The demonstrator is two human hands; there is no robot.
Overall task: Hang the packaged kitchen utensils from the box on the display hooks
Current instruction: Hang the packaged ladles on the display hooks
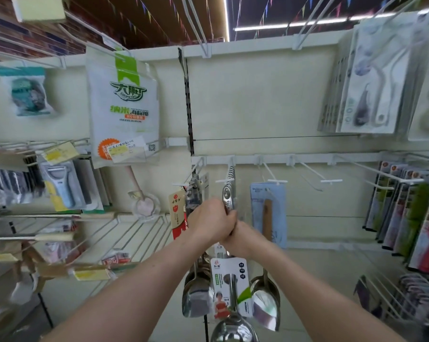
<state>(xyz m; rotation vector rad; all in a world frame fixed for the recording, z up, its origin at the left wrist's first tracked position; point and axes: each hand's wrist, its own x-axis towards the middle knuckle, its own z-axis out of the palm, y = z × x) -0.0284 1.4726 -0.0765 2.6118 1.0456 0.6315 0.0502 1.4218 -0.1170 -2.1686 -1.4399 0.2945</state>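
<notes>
- Both arms are raised to the wall rack, and the hands meet in front of the middle hook (224, 180).
- The left hand (209, 220) has its fingers curled tight round the steel handles of a bunch of ladles (266, 306), just under the handle tops.
- The right hand (243, 239) sits right below it, touching the left and wrapped round the same handles.
- The tops of the handles are up at the hook, some already threaded along its wire. The bowls hang down between the forearms, and a card label (229, 287) shows on the front one.
- More steel spoons (196, 297) hang from the next hook to the left, beside a red-and-cream card.
- Just right of the hands hangs a blue pack (267, 213) with a wooden handle inside.
- Further right along the rail are bare hooks (330, 181), then rows of knife packs (405, 213).
- A big white sponge bag (122, 102) hangs up on the left, with a peeler pack (60, 186) below it.
</notes>
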